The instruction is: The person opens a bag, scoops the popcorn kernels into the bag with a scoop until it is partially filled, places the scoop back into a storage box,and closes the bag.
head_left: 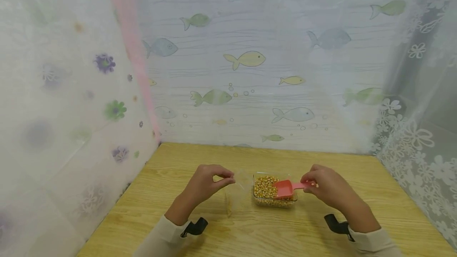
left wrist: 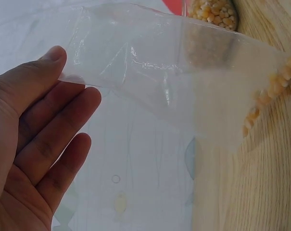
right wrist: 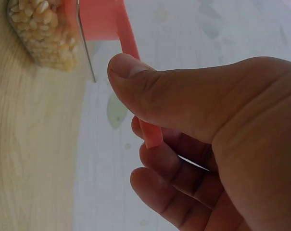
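Note:
My left hand (head_left: 211,182) pinches the upper edge of a clear plastic bag (left wrist: 140,62) between thumb and forefinger. A few corn kernels (left wrist: 275,86) lie along the bottom of the bag, low near the table. To its right stands a glass container (head_left: 275,202) filled with yellow corn kernels (head_left: 265,187). My right hand (head_left: 326,185) grips the handle of a red scoop (head_left: 284,188) between thumb and fingers. The scoop's bowl sits over the right part of the container, its front edge in the kernels. In the right wrist view the handle's end (right wrist: 152,134) shows below the thumb.
Everything stands on a wood-grain table (head_left: 200,154). A curtain with printed fish (head_left: 246,58) hangs behind its far edge, and flowered sheets (head_left: 71,90) hang at the left and right sides. A black wrist-camera mount (head_left: 195,226) juts out by each sleeve.

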`<state>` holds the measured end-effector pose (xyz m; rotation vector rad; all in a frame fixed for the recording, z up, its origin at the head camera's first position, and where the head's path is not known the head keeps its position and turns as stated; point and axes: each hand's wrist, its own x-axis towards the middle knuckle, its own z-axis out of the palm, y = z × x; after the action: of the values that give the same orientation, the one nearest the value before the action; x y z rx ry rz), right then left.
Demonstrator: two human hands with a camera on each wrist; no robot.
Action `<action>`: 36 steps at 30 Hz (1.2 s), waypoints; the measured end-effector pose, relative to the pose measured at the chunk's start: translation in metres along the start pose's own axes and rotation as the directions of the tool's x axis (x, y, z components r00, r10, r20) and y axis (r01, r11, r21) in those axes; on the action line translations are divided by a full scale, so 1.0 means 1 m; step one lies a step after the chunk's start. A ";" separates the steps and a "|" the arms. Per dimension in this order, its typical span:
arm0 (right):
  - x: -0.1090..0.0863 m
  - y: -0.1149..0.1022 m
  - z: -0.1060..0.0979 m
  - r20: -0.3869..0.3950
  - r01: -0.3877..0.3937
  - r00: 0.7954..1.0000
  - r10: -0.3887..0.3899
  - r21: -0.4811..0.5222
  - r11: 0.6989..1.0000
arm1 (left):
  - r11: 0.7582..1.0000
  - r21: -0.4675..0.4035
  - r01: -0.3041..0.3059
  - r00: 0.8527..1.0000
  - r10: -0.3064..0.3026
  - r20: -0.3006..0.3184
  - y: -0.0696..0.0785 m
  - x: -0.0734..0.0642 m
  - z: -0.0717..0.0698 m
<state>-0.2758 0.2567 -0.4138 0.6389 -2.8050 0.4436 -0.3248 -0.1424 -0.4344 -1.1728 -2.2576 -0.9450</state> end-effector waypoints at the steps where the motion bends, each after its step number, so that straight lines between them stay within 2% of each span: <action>1: 0.000 -0.001 0.000 0.008 -0.003 1.000 0.003 0.004 1.000 | 1.000 -0.003 -0.002 1.000 0.002 0.001 0.000 0.000 0.000; 11: 0.001 -0.006 0.008 0.059 -0.033 0.998 0.032 0.010 0.999 | 1.000 -0.007 0.028 0.999 -0.028 0.018 0.004 0.000 -0.002; 18: 0.004 -0.011 0.014 0.059 -0.035 0.998 0.035 -0.006 0.999 | 0.998 -0.015 0.066 0.997 -0.066 0.036 0.005 0.000 -0.003; 28: 0.006 -0.012 0.023 0.039 -0.001 0.999 0.001 -0.011 1.000 | 0.995 -0.019 0.096 0.994 -0.094 0.062 0.006 0.000 -0.002; 36: 0.006 -0.012 0.028 0.013 0.023 1.000 -0.023 0.012 1.000 | 0.995 -0.034 0.091 0.994 -0.089 0.062 0.005 -0.001 0.000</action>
<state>-0.2799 0.2349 -0.4355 0.6787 -2.8063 0.4533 -0.3203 -0.1412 -0.4333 -1.1377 -2.3674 -1.0017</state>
